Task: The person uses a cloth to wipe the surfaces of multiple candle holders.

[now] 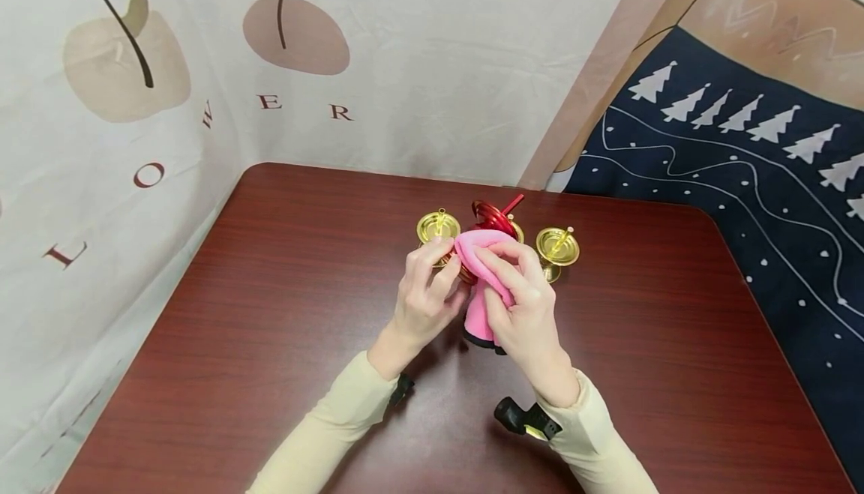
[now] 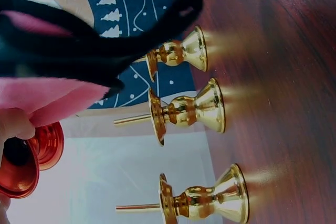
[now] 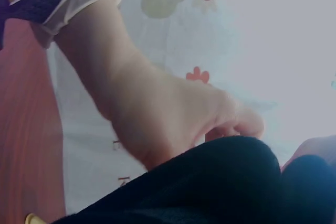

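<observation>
My left hand [image 1: 428, 295] grips the base end of a shiny red candlestick [image 1: 494, 218], raised in front of me and tilted. With curled fingers my right hand [image 1: 525, 295] pinches a pink cloth [image 1: 481, 318] with black edging against the candlestick's middle. The cloth hides most of the stem, and its lower end hangs down. In the left wrist view the hollow red base [image 2: 18, 169] shows beside the cloth [image 2: 63, 100]. In the right wrist view a dark part of the cloth [image 3: 226, 177] covers the fingertips.
Behind the hands stand three gold candlesticks in a row: a left one [image 1: 439, 226], a middle one [image 2: 191, 111] partly hidden from the head camera, and a right one [image 1: 557, 248]. They are upright on the brown table [image 1: 283, 306]. Printed curtains [image 1: 432, 82] hang behind.
</observation>
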`<action>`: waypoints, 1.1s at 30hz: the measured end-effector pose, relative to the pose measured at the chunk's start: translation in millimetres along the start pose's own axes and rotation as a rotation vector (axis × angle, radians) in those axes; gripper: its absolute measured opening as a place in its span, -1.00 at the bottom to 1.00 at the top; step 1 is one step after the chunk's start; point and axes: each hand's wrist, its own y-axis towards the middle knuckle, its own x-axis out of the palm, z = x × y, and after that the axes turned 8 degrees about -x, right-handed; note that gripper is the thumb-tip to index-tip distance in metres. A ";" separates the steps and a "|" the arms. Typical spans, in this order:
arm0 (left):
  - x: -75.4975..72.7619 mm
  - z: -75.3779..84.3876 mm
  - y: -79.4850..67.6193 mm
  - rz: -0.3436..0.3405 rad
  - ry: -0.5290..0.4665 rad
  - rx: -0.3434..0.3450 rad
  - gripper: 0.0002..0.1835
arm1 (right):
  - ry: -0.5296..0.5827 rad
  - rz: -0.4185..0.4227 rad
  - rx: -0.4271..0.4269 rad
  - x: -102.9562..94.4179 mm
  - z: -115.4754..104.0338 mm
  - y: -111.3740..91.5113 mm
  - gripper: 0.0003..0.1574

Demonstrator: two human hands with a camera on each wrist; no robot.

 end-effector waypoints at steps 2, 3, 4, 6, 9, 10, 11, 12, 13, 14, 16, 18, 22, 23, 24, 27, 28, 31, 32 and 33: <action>0.1 0.1 0.5 0.025 -0.022 -0.039 -0.56 | 0.004 0.001 0.010 -0.7 3.4 -3.5 -0.54; -0.2 0.4 1.2 0.035 -0.035 -0.068 -0.53 | 0.011 0.002 0.025 -1.2 5.8 -5.4 -0.54; -0.7 1.0 2.0 0.043 -0.055 -0.108 -0.51 | 0.027 0.006 0.045 -1.7 8.2 -6.9 -0.54; -2.0 2.5 4.0 0.045 -0.109 -0.215 -0.45 | 0.082 0.014 0.110 -2.3 14.7 -10.3 -0.52; -5.3 6.4 6.9 0.013 -0.237 -0.446 -0.39 | 0.203 0.014 0.265 -2.7 24.9 -14.5 -0.58; -6.5 8.0 7.3 0.002 -0.289 -0.533 -0.36 | 0.249 0.013 0.332 -2.6 28.1 -15.4 -0.60; -7.7 9.2 7.5 -0.009 -0.336 -0.622 -0.35 | 0.286 0.009 0.409 -2.5 31.3 -16.2 -0.61; -9.0 10.6 8.1 -0.018 -0.390 -0.706 -0.34 | 0.320 0.004 0.491 -2.4 34.0 -16.6 -0.63; -10.1 11.9 8.8 -0.025 -0.452 -0.782 -0.34 | 0.356 0.005 0.576 -2.2 36.0 -16.6 -0.63; -10.8 12.9 9.6 -0.025 -0.517 -0.848 -0.35 | 0.381 0.004 0.657 -1.8 37.8 -16.3 -0.63; -11.7 14.8 12.1 -0.012 -0.667 -0.968 -0.38 | 0.439 0.013 0.831 -0.9 40.6 -15.5 -0.60; -12.4 17.0 15.4 0.005 -0.819 -1.070 -0.43 | 0.512 0.037 0.975 -0.2 42.4 -14.2 -0.58; -14.6 21.8 20.0 -0.016 -1.007 -1.248 -0.57 | 0.703 0.063 1.109 0.0 46.7 -10.6 -0.62; -15.6 22.6 20.9 -0.037 -1.028 -1.289 -0.62 | 0.754 0.056 1.117 -0.4 47.8 -9.4 -0.62; -16.8 23.2 22.0 -0.063 -1.046 -1.331 -0.66 | 0.805 0.043 1.118 -1.0 49.3 -8.4 -0.60; -21.0 22.6 26.0 -0.138 -1.094 -1.445 -0.77 | 0.956 0.001 1.081 -2.6 54.9 -6.0 -0.48; -22.6 21.8 27.4 -0.164 -1.110 -1.476 -0.81 | 0.997 -0.016 1.070 -3.3 56.8 -5.5 -0.46; -27.3 18.8 31.7 -0.259 -1.140 -1.535 -0.91 | 1.075 -0.059 0.991 -4.7 62.8 -4.8 -0.44; -28.8 17.9 32.8 -0.295 -1.155 -1.551 -0.94 | 1.085 -0.080 0.953 -5.0 64.3 -4.4 -0.43; -29.9 17.2 33.6 -0.325 -1.172 -1.563 -0.97 | 1.079 -0.102 0.916 -5.4 65.5 -3.9 -0.42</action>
